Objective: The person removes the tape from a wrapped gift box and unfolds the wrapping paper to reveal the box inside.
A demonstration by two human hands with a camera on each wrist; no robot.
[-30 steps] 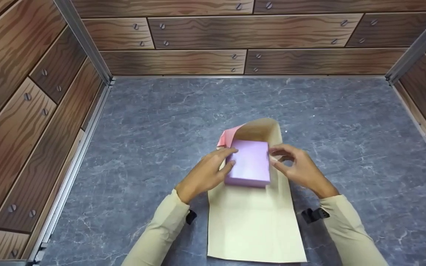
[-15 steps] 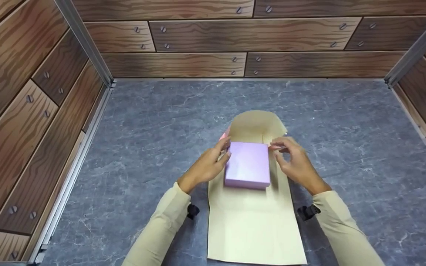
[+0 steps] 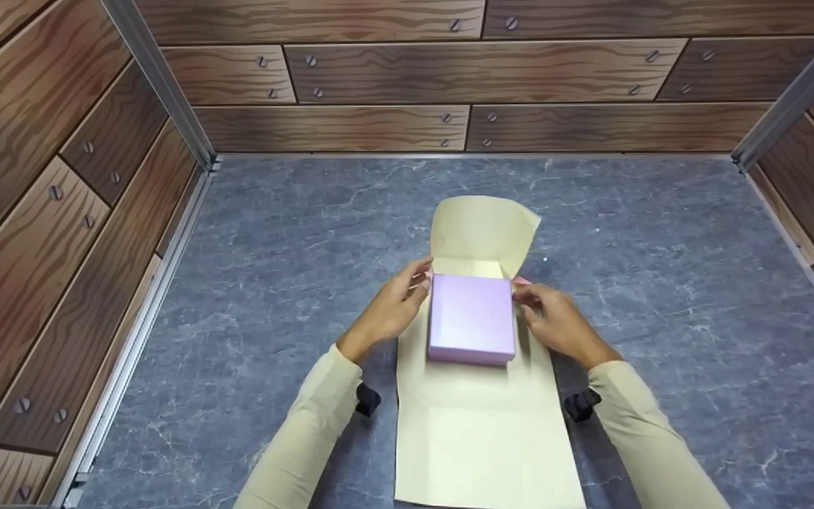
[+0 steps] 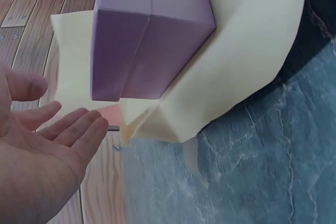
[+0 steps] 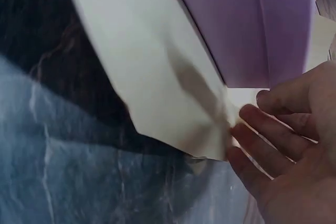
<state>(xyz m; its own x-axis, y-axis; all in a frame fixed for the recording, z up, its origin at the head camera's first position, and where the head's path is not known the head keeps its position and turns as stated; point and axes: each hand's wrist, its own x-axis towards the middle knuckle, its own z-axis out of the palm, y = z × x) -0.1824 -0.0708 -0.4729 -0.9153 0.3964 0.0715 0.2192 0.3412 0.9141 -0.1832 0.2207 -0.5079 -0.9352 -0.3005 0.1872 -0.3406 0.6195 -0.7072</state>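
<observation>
A lilac box [image 3: 472, 314] with a lid seam along its sides lies on a long strip of cream paper [image 3: 485, 431]. Beyond the box, the paper's far flap [image 3: 483, 226] stands up and curves. The left hand [image 3: 389, 307] is at the box's far left corner, its fingers mostly straight; in the left wrist view the hand [image 4: 47, 145] looks apart from the box. On the other side, the right hand [image 3: 559, 322] has its fingertips [image 5: 241, 153] against the folded paper edge beside the far right corner. Its thumb is near the box. Neither hand grips anything visibly.
A bit of pink [image 3: 522, 281] shows at the paper's fold by the right hand. Below lies a blue-grey marbled surface [image 3: 294, 283]. Wood-patterned panels [image 3: 379, 71] wall the back and both sides, with metal edging [image 3: 167, 247] along the left.
The far paper flap has unfolded away from the box and now stands higher. The left hand has moved off the box top to its side. The right hand stays near the right corner.
</observation>
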